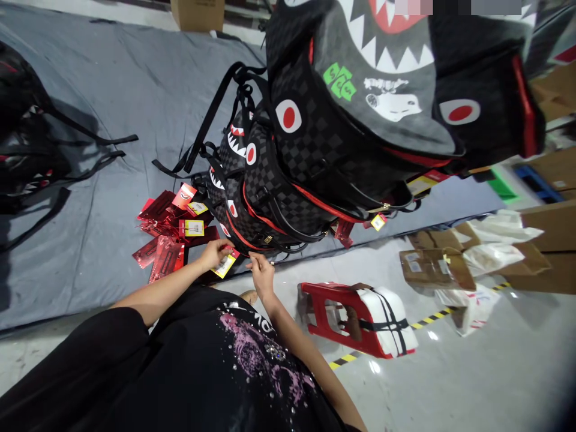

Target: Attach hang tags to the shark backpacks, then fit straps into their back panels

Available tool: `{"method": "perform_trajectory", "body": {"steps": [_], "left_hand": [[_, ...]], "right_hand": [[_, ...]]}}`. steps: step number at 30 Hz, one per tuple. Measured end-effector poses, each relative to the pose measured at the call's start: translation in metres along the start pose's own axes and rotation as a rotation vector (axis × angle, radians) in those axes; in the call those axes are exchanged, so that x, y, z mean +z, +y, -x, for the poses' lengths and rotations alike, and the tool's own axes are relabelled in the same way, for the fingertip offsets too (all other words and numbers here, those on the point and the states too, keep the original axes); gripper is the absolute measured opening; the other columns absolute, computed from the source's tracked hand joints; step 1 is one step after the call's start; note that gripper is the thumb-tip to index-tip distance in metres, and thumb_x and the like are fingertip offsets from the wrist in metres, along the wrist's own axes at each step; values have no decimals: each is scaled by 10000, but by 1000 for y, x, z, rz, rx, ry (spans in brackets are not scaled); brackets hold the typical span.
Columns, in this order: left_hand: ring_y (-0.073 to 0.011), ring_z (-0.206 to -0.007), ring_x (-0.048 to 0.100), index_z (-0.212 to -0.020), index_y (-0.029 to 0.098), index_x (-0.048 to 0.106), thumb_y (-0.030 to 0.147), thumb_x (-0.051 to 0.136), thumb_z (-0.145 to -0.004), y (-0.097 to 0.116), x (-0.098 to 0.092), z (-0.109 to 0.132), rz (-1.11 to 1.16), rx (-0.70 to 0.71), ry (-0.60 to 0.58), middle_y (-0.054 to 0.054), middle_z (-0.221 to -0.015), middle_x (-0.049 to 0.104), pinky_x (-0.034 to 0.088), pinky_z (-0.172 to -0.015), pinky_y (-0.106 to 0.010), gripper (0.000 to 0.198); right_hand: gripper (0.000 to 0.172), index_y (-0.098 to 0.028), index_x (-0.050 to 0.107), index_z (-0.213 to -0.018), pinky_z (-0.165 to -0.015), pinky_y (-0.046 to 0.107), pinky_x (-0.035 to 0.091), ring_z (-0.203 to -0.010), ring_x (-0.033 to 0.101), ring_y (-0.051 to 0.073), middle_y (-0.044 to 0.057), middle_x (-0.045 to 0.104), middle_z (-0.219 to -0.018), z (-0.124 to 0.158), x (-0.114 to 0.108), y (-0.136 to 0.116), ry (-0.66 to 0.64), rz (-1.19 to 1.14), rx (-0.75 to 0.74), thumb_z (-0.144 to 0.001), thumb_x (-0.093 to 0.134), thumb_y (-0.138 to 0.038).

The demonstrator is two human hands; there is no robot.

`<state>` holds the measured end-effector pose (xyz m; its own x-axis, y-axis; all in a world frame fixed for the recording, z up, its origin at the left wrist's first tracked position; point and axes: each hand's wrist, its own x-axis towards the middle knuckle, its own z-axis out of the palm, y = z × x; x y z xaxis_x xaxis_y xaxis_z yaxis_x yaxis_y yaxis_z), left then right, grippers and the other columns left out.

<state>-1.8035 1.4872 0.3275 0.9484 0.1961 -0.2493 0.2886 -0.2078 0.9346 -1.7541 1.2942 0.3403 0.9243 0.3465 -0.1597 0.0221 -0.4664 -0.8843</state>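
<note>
So your left hand [215, 252] is pinching a yellow tag [225, 266] between thumb and fingers, right at the bottom edge of the nearest backpack [258, 207]. Your right hand [262, 273] is just beside it with the fingertips squeezed together on something tiny at that same edge. It's too small to make out, could be a cord or a zip pull, I honestly can't tell.

The backpack itself is black with a tone-on-tone checkerboard pattern, red piping along the zips, and a white-toothed shark mouth with round red-and-white eyes printed on the front. It sits at the near end of a row of matching bags [324, 138] leaning against each other on the grey cloth [112, 90]. The last and closest to the camera fills the top of the view, and it has a green money patch on it. Black straps spill out to the left of the row.

Just left of your hands there's a messy pile of red hang tags [164, 237], a few showing yellow faces. Another shark bag [22, 150] lies well apart on the far left of the cloth. To your right a red stool [360, 318] with a white cushion is tipped on its side on the shiny floor, and flattened cardboard [436, 267] lies beyond it.
</note>
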Motion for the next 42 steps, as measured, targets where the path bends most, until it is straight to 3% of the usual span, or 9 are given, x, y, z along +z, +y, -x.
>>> {"method": "perform_trajectory", "body": {"steps": [9,12,15,19,24,28,34,39,42], "left_hand": [[-259,-1148,504,-854,206,747,146,612,-806,24,3,5,-244,272,-89,-96,-1132,654,330,-1047,-452,155],[-228,-1062,568,-873,199,740,153,592,-827,20,12,1,-220,273,-144,-85,-1056,686,401,-981,-387,162],[-165,-805,632,-955,148,707,241,521,-906,13,22,-8,-166,211,-176,-85,-923,704,486,-772,-288,214],[-117,-570,580,-1013,85,661,312,478,-938,4,28,-21,-130,126,-219,-63,-750,683,448,-565,-219,301],[-115,-655,597,-942,146,681,286,519,-907,5,20,-21,-192,122,-265,-21,-768,685,433,-628,-200,217],[-124,-807,601,-897,203,711,258,531,-899,10,14,-17,-294,155,-310,-7,-892,696,411,-747,-200,188],[-130,-845,584,-908,218,708,284,487,-936,12,14,-14,-427,147,-350,-13,-937,684,380,-748,-207,233],[-124,-854,585,-924,237,695,284,463,-939,14,16,-13,-504,103,-364,0,-984,683,382,-753,-205,237],[-126,-838,593,-909,237,673,291,481,-927,18,17,-13,-566,63,-374,4,-937,688,382,-731,-209,200]], "right_hand": [[319,-182,698,-945,-539,237,439,-496,511,117,-2,646,-680,-9,5,6,-152,-116,8,-867,498,-418],[269,-182,699,-905,-601,248,467,-533,523,124,-6,627,-641,-12,3,13,-150,-151,43,-819,534,-376],[293,-178,669,-940,-575,250,476,-531,528,124,-6,633,-643,-13,2,18,-147,-219,117,-789,552,-401],[379,-202,592,-977,-549,236,482,-549,567,114,10,680,-742,-12,-3,20,-176,-335,209,-761,587,-513],[371,-193,584,-802,-553,254,494,-537,567,112,17,673,-707,-13,-7,19,-268,-372,263,-687,677,-533],[297,-182,591,-740,-518,220,433,-500,503,84,-26,618,-635,-17,-1,22,-254,-303,236,-717,695,-459],[236,-160,573,-730,-567,232,430,-567,518,96,-51,550,-623,-20,8,27,-239,-160,152,-852,654,-345],[110,-181,581,-733,-612,238,427,-600,518,109,-43,564,-641,-20,6,27,-265,-26,69,-830,557,-227],[137,-194,587,-712,-619,231,409,-601,514,110,-38,573,-633,-21,4,22,-283,70,21,-809,495,-168]]}}
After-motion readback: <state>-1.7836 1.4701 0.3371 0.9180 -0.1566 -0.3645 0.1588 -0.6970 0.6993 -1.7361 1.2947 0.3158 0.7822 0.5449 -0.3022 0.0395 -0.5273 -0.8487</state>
